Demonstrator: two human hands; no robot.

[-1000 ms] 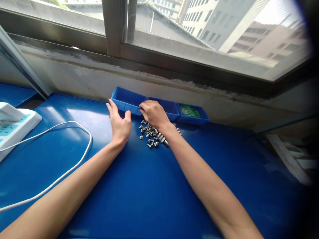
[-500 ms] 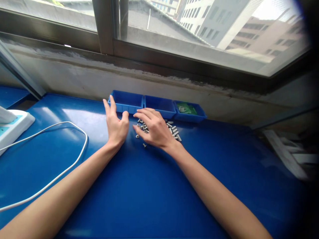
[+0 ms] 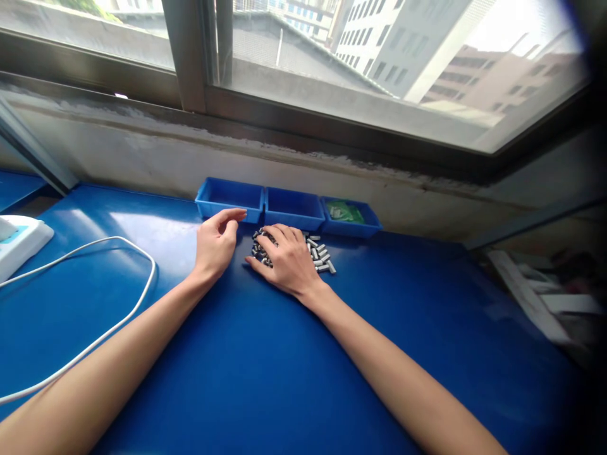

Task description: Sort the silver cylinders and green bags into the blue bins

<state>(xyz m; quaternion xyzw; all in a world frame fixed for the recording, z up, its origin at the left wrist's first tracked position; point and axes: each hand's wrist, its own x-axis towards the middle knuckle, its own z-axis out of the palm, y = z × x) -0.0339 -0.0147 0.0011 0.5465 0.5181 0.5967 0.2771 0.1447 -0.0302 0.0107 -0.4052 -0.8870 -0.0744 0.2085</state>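
Observation:
My right hand [image 3: 288, 260] lies over a pile of small metal screws [image 3: 260, 251], fingers spread and thumb out to the left. Its palm hides part of the pile. To the right of that hand, short silvery cylindrical pieces [image 3: 323, 255] lie in a cluster. My left hand [image 3: 215, 245] stands left of the pile, thumb up and fingers bent towards the right, with a gap between thumb and fingers and nothing seen in it. Its fingertips overlap the front of the left blue bin [image 3: 208, 208].
Along the wall stand the middle blue bin [image 3: 296, 221] and the right blue bin [image 3: 363, 230], which holds a green packet [image 3: 345, 212]. A white cable [image 3: 152, 268] loops across the blue table [image 3: 265, 379] near a white power strip [image 3: 33, 243] at left.
My left hand's raised fingers have bent over to the right. My right hand has come down onto the screws, and stray screws near its thumb now sit with the pile.

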